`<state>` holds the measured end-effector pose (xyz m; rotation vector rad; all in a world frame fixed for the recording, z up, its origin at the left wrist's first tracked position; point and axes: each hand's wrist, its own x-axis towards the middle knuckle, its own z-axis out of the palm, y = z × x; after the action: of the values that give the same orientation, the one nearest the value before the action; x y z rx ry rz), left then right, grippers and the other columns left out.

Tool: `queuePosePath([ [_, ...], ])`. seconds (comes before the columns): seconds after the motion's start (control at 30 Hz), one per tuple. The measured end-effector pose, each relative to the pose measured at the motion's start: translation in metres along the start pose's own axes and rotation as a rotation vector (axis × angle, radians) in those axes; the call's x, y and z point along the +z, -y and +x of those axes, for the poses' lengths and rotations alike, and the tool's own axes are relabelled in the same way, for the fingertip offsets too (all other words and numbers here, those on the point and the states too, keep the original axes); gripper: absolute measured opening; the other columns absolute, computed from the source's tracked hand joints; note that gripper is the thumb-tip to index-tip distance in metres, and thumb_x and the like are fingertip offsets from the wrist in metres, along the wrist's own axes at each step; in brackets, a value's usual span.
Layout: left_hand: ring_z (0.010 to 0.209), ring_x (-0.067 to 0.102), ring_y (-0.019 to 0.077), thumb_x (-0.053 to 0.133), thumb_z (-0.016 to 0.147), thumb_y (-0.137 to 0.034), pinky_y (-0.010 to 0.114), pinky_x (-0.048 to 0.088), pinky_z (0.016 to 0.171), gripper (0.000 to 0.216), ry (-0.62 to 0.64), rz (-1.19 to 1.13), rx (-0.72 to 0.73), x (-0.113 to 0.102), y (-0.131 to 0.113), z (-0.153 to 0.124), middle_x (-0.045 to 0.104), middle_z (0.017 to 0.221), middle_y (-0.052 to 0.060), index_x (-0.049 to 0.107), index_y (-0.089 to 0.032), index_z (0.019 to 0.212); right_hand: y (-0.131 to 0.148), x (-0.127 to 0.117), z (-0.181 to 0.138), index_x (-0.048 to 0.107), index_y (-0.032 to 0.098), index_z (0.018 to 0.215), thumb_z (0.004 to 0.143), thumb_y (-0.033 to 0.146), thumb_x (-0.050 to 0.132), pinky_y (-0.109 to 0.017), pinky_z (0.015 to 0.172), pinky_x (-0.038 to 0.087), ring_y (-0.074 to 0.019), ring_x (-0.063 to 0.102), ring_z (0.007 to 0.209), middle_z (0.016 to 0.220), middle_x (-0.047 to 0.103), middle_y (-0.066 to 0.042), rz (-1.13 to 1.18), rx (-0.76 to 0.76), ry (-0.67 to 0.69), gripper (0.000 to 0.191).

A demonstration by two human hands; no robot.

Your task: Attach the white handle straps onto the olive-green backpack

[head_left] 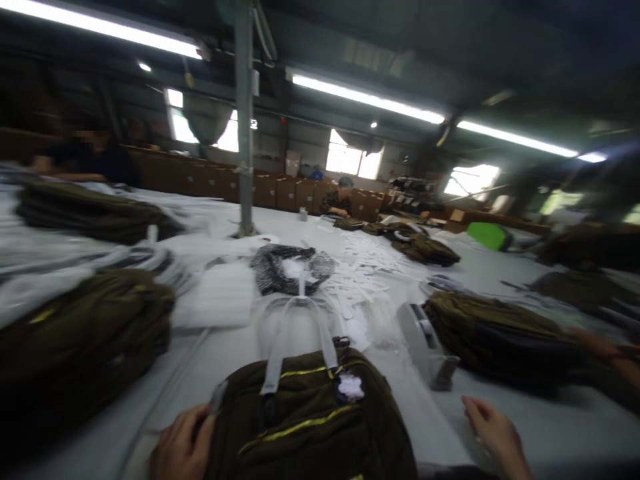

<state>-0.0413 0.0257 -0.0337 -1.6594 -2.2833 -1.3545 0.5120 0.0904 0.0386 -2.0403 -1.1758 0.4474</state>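
Note:
A dark olive backpack with yellow zip lines stands before me, its top edge facing away. Two pale wrapped straps rise from its top, and a white tag hangs near the zip. My left hand is at the backpack's left side with its fingers curled against the edge, closed on it. To the right of the backpack, my right hand is over the white table, apart from the bag. Its fingers reach loosely leftward, with no held thing visible; motion blurs it somewhat.
A grey, boxy tape dispenser sits right of the backpack. Other olive bags lie left and right, where another person's arm reaches in. Crumpled black-and-clear plastic, white foam and paper strips lie beyond. A post rises from the table.

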Motion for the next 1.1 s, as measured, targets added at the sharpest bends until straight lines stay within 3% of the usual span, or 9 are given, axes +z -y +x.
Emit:
queuePosePath([
  [0.1,0.085,0.058,0.021,0.041,0.081,-0.038,0.036,0.047,0.079,0.023,0.076,-0.046,-0.08,-0.015,-0.021,-0.001,0.065,0.084,0.004,0.057,-0.022,0.083,0.047,0.032,-0.021,0.067,0.024,0.071,0.058,0.059,0.056,-0.034,0.055,0.044,-0.0238,0.056,0.056,0.062,0.064,-0.008,0.038,-0.135,0.244,0.038],
  [0.2,0.088,0.055,0.0208,0.039,0.083,-0.032,0.037,0.043,0.082,0.02,0.107,-0.038,-0.149,-0.019,-0.035,0.0,0.062,0.086,0.005,0.056,-0.02,0.083,0.129,0.076,-0.074,0.064,0.024,0.076,0.068,0.053,0.057,-0.028,0.062,0.045,-0.0224,0.058,0.069,0.071,0.065,-0.004,0.185,-0.419,0.703,0.031],
  [0.27,0.089,0.054,0.0208,0.039,0.083,-0.029,0.037,0.042,0.083,0.019,0.108,-0.043,-0.171,-0.022,-0.04,-0.002,0.06,0.086,0.005,0.055,-0.02,0.082,0.185,0.104,-0.12,0.062,0.022,0.074,0.075,0.047,0.055,-0.025,0.06,0.042,-0.0186,0.054,0.066,0.069,0.061,-0.002,0.225,-0.62,0.936,0.026],
  [0.33,0.089,0.053,0.0208,0.039,0.083,-0.028,0.037,0.041,0.083,0.017,0.095,-0.055,-0.181,-0.024,-0.044,-0.004,0.06,0.085,0.005,0.055,-0.02,0.082,0.229,0.132,-0.16,0.061,0.02,0.072,0.078,0.039,0.055,-0.023,0.057,0.039,-0.015,0.05,0.062,0.065,0.057,0.001,0.26,-0.768,1.091,0.021],
  [0.43,0.088,0.053,0.0204,0.04,0.082,-0.025,0.036,0.041,0.082,0.016,0.064,-0.072,-0.201,-0.028,-0.048,-0.006,0.06,0.085,0.004,0.055,-0.02,0.082,0.265,0.173,-0.198,0.062,0.017,0.072,0.078,0.03,0.055,-0.021,0.058,0.037,-0.013,0.049,0.062,0.064,0.056,0.003,0.297,-0.895,1.237,0.016],
  [0.57,0.088,0.053,0.02,0.041,0.081,-0.023,0.035,0.042,0.081,0.015,0.037,-0.078,-0.235,-0.03,-0.05,-0.007,0.06,0.087,0.004,0.055,-0.021,0.083,0.277,0.218,-0.213,0.063,0.016,0.068,0.077,0.027,0.055,-0.022,0.057,0.037,-0.0135,0.051,0.062,0.062,0.059,0.002,0.263,-0.962,1.206,0.017],
  [0.7,0.089,0.053,0.0199,0.039,0.081,-0.02,0.035,0.041,0.082,0.016,0.03,-0.088,-0.255,-0.03,-0.052,-0.007,0.06,0.086,0.004,0.055,-0.021,0.082,0.277,0.245,-0.213,0.066,0.016,0.065,0.075,0.026,0.056,-0.023,0.06,0.038,-0.0149,0.055,0.062,0.062,0.063,0.0,0.167,-1.018,1.099,0.017],
  [0.87,0.09,0.052,0.0209,0.037,0.083,-0.021,0.035,0.041,0.082,0.017,0.035,-0.094,-0.254,-0.029,-0.052,-0.007,0.059,0.087,0.004,0.055,-0.022,0.082,0.276,0.258,-0.213,0.068,0.016,0.063,0.075,0.027,0.055,-0.025,0.06,0.038,-0.0157,0.056,0.06,0.061,0.065,-0.001,0.089,-1.021,1.003,0.021],
  [1.1,0.09,0.052,0.0212,0.037,0.084,-0.023,0.036,0.04,0.082,0.017,0.023,-0.095,-0.256,-0.026,-0.049,-0.007,0.059,0.088,0.005,0.054,-0.021,0.082,0.279,0.261,-0.214,0.066,0.015,0.066,0.071,0.027,0.057,-0.023,0.052,0.034,-0.0143,0.051,0.054,0.055,0.059,0.001,0.097,-0.933,0.992,0.015],
])
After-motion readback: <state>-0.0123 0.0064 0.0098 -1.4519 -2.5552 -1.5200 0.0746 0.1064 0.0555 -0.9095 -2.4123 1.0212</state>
